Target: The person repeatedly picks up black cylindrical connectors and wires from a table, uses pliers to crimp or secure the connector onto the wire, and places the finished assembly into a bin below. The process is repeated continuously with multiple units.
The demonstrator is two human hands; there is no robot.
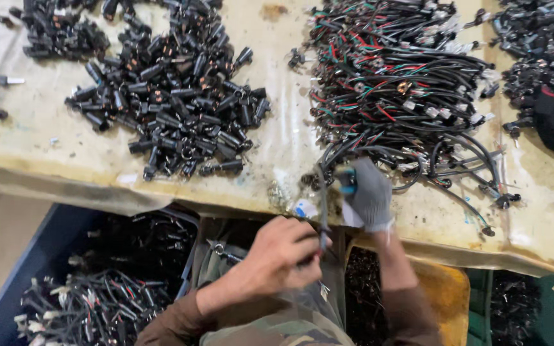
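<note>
the left hand (277,256), bare, is closed around a thin black cable (322,211) just below the table edge, fingers curled tight on it. the right hand (368,194), in a grey glove, pinches shut on the upper part of the same cable at the table's (46,150) front edge. the cable runs upright between the two hands and on up into the tangled heap of black, red and green wires (399,83). both forearms reach up from below, sleeves brown, wrists close together
</note>
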